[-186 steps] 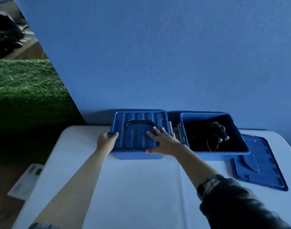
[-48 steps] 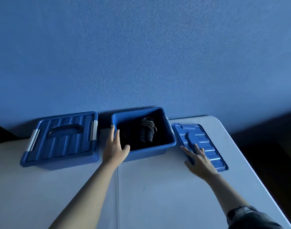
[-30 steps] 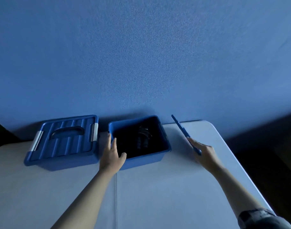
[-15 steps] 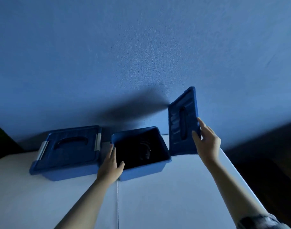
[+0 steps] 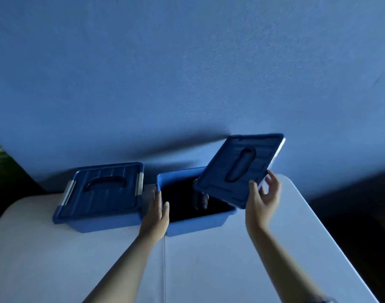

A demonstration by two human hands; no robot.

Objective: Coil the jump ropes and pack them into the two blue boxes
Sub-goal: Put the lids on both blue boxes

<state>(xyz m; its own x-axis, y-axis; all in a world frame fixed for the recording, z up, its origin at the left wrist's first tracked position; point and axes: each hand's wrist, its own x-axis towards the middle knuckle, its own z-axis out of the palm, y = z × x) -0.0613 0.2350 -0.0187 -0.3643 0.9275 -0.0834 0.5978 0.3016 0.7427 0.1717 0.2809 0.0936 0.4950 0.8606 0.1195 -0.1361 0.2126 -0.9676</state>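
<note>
Right hand (image 5: 262, 199) grips a ribbed rectangular blue plastic lid (image 5: 238, 169), tilted above the open box (image 5: 196, 224); left hand (image 5: 155, 212) rests flat, fingers extended, on that box's near rim; dark coiled rope (image 5: 201, 200) inside; lidded box (image 5: 99, 195) left of it on the smooth tabletop (image 5: 209, 270)

I have lifted the lid (image 5: 239, 169) off the table (image 5: 274, 248) with my right hand (image 5: 261, 200) and swung it left; it now hangs tilted over the open box's (image 5: 196, 224) right side instead of standing upright beside it.
</note>
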